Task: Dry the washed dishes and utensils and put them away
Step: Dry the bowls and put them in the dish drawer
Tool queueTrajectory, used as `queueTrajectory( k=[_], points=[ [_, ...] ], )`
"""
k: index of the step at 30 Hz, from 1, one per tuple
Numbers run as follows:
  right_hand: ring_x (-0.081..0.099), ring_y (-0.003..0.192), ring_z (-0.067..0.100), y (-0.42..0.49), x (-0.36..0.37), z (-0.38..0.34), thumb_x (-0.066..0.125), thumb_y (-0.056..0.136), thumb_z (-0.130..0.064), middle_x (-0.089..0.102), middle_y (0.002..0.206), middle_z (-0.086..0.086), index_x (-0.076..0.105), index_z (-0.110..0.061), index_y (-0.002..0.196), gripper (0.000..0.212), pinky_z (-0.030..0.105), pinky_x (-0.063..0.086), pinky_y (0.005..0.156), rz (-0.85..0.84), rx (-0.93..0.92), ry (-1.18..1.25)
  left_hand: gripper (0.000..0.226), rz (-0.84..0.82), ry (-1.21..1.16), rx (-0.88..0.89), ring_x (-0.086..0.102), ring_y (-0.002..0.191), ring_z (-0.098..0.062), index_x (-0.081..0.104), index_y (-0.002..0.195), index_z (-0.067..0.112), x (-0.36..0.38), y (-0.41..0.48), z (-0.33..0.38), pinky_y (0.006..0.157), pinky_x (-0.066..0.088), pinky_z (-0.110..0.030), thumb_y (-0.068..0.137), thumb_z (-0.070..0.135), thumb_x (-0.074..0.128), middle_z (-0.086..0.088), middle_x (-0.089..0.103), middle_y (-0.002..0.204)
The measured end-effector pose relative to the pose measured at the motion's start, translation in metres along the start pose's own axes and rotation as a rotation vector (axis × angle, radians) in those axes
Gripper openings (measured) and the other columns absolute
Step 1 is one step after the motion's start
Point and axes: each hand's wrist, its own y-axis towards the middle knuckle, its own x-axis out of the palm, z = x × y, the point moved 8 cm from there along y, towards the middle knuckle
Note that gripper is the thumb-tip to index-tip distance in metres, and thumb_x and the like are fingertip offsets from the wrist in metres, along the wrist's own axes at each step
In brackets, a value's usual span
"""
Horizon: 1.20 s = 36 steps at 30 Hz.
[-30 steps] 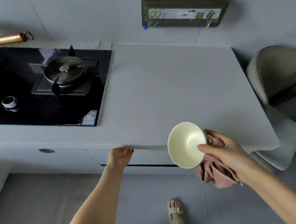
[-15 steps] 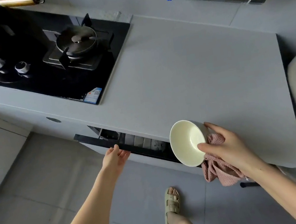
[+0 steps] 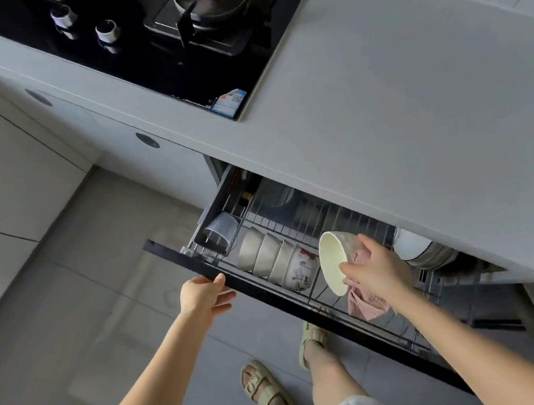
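1 bowl (image 3: 334,267), cloth (image 3: 366,305), gripped by right hand (image 3: 378,272)

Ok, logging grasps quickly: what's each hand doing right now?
Left hand: gripping the drawer front.
Right hand: holding the cream bowl and pink cloth.

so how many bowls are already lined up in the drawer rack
4, nested on their sides in one row: three plain bowls, then a cartoon-printed bowl beside the held bowl. Others may hide under the counter.

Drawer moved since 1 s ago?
Yes. The drawer front, flush under the countertop edge then, now stands out from it toward the person, gripped by the left hand.
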Motion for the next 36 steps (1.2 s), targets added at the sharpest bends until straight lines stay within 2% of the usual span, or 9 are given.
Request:
queueTrajectory(
  k=[4, 8, 11, 13, 16, 19, 23, 33, 36],
  points=[
    [0.058, 0.084, 0.019, 0.007, 0.031, 0.032, 0.067, 0.081, -0.04, 0.064, 0.114, -0.001, 0.047, -0.025, 0.133, 0.058, 0.021, 0.034, 0.054, -0.004, 0.093, 0.02, 0.031, 0.325, 0.947, 0.354, 0.051, 0.065, -0.025, 0.048, 0.067, 0.012, -0.021, -0.021, 0.029, 0.058, 0.037, -0.028, 0.091, 0.032, 0.054, 0.002, 0.052, 0.061],
    [0.054, 0.08, 0.02, 0.012, 0.057, 0.074, 0.068, 0.08, -0.04, 0.065, 0.111, 0.004, 0.053, -0.018, 0.118, 0.047, 0.025, 0.042, 0.061, -0.013, 0.197, 0.047, 0.021, 0.331, 0.97, 0.725, 0.053, 0.073, -0.025, 0.053, 0.077, 0.011, 0.014, -0.045, 0.053, 0.062, 0.037, -0.029, 0.09, 0.027, 0.057, -0.004, 0.059, 0.077],
    [0.057, 0.079, 0.021, 0.016, 0.084, 0.096, 0.068, 0.078, -0.039, 0.066, 0.101, 0.004, 0.057, -0.016, 0.101, 0.034, 0.028, 0.049, 0.067, -0.049, 0.306, 0.12, 0.031, 0.257, 1.109, 0.929, 0.061, 0.09, -0.029, 0.065, 0.102, 0.013, 0.046, -0.044, 0.04, 0.084, 0.045, -0.038, 0.088, 0.039, 0.06, -0.009, 0.065, 0.097],
    [0.063, 0.074, 0.021, 0.019, 0.103, 0.105, 0.07, 0.075, -0.042, 0.067, 0.091, 0.001, 0.059, -0.016, 0.098, 0.036, 0.03, 0.053, 0.07, -0.062, 0.374, 0.196, 0.042, 0.207, 1.241, 0.995, 0.06, 0.106, -0.034, 0.062, 0.117, 0.017, 0.059, -0.034, 0.018, 0.103, 0.036, -0.052, 0.089, 0.046, 0.051, -0.013, 0.065, 0.11],
    [0.064, 0.069, 0.019, 0.026, 0.132, 0.109, 0.07, 0.075, -0.047, 0.066, 0.084, -0.002, 0.06, -0.02, 0.098, 0.037, 0.027, 0.051, 0.063, -0.086, 0.4, 0.233, 0.058, 0.207, 1.37, 1.005, 0.042, 0.132, -0.038, 0.041, 0.141, 0.028, 0.061, -0.017, -0.008, 0.113, 0.01, -0.059, 0.093, 0.056, 0.024, -0.016, 0.053, 0.136],
    [0.065, 0.068, 0.019, 0.033, 0.152, 0.106, 0.068, 0.076, -0.05, 0.064, 0.081, -0.004, 0.056, -0.02, 0.098, 0.039, 0.027, 0.052, 0.062, -0.091, 0.393, 0.205, 0.062, 0.202, 1.405, 1.008, 0.025, 0.141, -0.036, 0.018, 0.148, 0.032, 0.06, -0.012, -0.011, 0.115, 0.005, -0.059, 0.093, 0.061, 0.011, -0.013, 0.038, 0.148],
    [0.062, 0.069, 0.02, 0.039, 0.169, 0.098, 0.067, 0.079, -0.052, 0.062, 0.085, -0.002, 0.053, -0.018, 0.105, 0.045, 0.027, 0.049, 0.062, -0.092, 0.402, 0.199, 0.062, 0.191, 1.415, 0.994, 0.027, 0.14, -0.036, 0.022, 0.148, 0.03, 0.061, -0.011, -0.013, 0.114, 0.013, -0.06, 0.094, 0.059, 0.012, -0.013, 0.042, 0.146],
    [0.066, 0.081, 0.025, 0.047, 0.176, 0.071, 0.07, 0.078, -0.049, 0.07, 0.1, 0.006, 0.06, -0.011, 0.116, 0.055, 0.034, 0.056, 0.072, -0.205, 0.383, 0.236, 0.067, 0.153, 1.377, 0.972, 0.014, 0.145, -0.033, 0.007, 0.149, 0.033, 0.062, -0.011, -0.013, 0.116, -0.004, -0.053, 0.089, 0.061, -0.002, -0.01, 0.03, 0.153],
    [0.061, 0.077, 0.021, 0.031, 0.14, 0.051, 0.063, 0.086, -0.046, 0.063, 0.12, 0.007, 0.045, -0.012, 0.135, 0.062, 0.024, 0.041, 0.053, -0.147, 0.28, 0.097, 0.063, 0.105, 1.321, 0.956, 0.011, 0.146, -0.031, 0.009, 0.15, 0.031, 0.06, -0.015, -0.01, 0.114, -0.01, -0.048, 0.093, 0.058, 0.009, -0.008, 0.028, 0.154]
  ],
)
